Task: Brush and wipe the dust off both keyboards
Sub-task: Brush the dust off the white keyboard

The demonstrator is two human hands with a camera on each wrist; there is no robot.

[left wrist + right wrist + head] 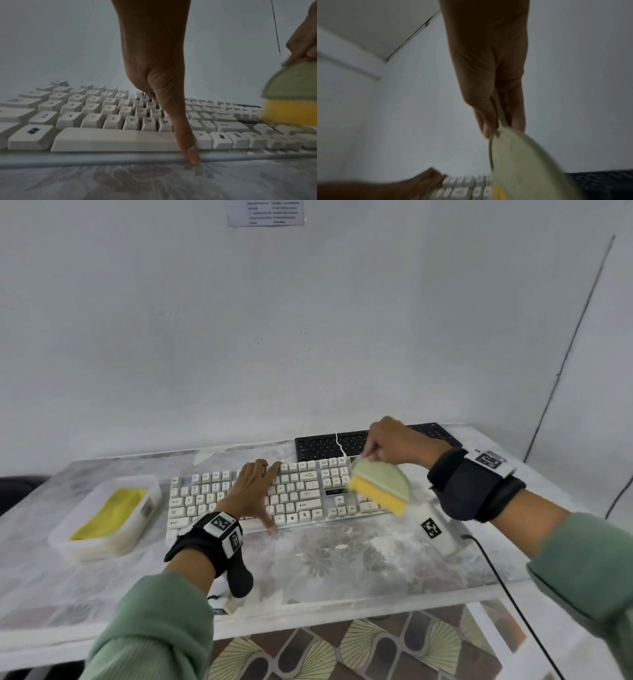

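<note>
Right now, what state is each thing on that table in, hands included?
White keyboard: flat on the table, held down by the left hand.
Left hand: fingers spread straight over the keys, thumb at the front edge.
Right hand: pinches the brush's thin handle.
Brush: tilted, yellow bristles over the keyboard's right end, blurred.
Black keyboard: flat behind the white one, untouched.
Plastic tub: open, yellow cloth inside.
</note>
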